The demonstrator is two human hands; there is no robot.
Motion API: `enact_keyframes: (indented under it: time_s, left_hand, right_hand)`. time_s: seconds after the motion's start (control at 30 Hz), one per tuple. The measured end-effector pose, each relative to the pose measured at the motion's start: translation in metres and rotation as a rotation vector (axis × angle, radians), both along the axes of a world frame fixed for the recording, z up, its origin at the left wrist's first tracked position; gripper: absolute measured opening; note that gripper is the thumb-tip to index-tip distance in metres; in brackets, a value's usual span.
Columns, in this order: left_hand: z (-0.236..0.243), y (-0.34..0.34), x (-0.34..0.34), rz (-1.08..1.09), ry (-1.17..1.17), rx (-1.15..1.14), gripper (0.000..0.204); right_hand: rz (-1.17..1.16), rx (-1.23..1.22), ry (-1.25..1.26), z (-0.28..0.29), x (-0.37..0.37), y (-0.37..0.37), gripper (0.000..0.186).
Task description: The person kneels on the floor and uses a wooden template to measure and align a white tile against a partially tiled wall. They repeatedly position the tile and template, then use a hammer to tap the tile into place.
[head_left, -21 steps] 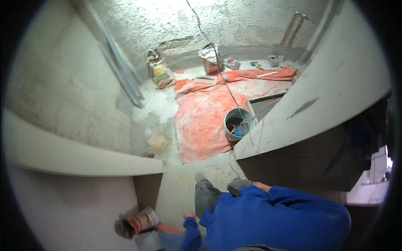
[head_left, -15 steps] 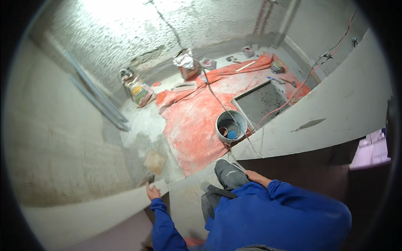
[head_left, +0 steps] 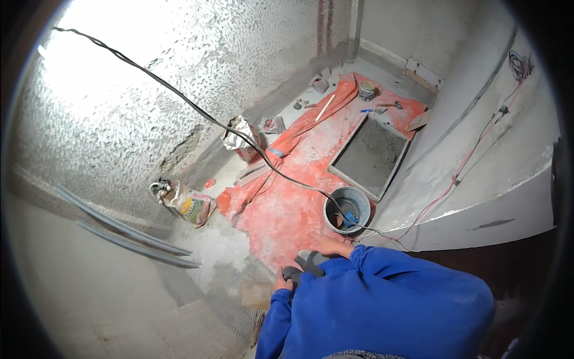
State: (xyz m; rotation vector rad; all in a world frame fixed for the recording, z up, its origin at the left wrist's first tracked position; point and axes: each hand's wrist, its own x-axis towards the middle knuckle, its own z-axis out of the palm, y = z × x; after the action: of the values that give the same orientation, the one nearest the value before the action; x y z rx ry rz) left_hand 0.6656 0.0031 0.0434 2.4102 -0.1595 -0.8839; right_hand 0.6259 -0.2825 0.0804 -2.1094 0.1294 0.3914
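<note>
My right hand (head_left: 332, 245) reaches out below the bucket, fingers stretched and holding nothing that I can see. Just beyond it stands a grey bucket (head_left: 349, 197) with a blue item (head_left: 350, 219) and a brownish round piece inside. Close against my dark shoe or trouser leg (head_left: 310, 261) is my left hand (head_left: 283, 281); its fingers are mostly hidden, so I cannot make out a grip. Under and ahead of my hands spreads a dusty red sheet (head_left: 278, 224).
A framed tray of grey mortar (head_left: 388, 142) lies right of the bucket. Dark cable (head_left: 197, 110) hangs across the view into the bucket. Bags (head_left: 194, 204) stand along the rough wall. Metal strips (head_left: 128, 238) lean at left. Red wire (head_left: 457, 173) runs down the right wall.
I have moved forward through the opening between the white wall ends. My right hand has left the wall edge; my left hand has left the left wall end and come near my leg.
</note>
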Motion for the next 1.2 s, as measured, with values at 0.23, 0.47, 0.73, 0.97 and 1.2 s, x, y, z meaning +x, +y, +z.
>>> enact_keyframes:
  time_s: [0.23,0.47,0.73,0.97,1.2]
  left_hand:
    - [0.014,-0.064,0.144,-0.451,0.030,0.171,0.072]
    - [-0.051,-0.097,0.290,-0.711,0.076,0.060,0.054]
    - [-0.046,-0.139,0.372,-0.736,0.209,-0.188,0.024]
    - [0.100,-0.317,0.470,-0.403,0.397,-0.885,0.034]
    - [0.366,-0.578,0.513,-1.018,0.810,-1.940,0.046]
  right_hand:
    - [-0.361,0.012,0.136,0.054,0.123,-0.054,0.047]
    - [-0.830,-0.321,0.087,0.079,0.118,-0.184,0.040]
    - [-1.445,-0.227,0.503,0.157,0.024,-0.225,0.025]
    - [-1.393,-0.073,0.621,0.067,-0.003,-0.199,0.021]
    - [-1.662,0.411,0.590,-0.044,0.031,-0.232,0.030]
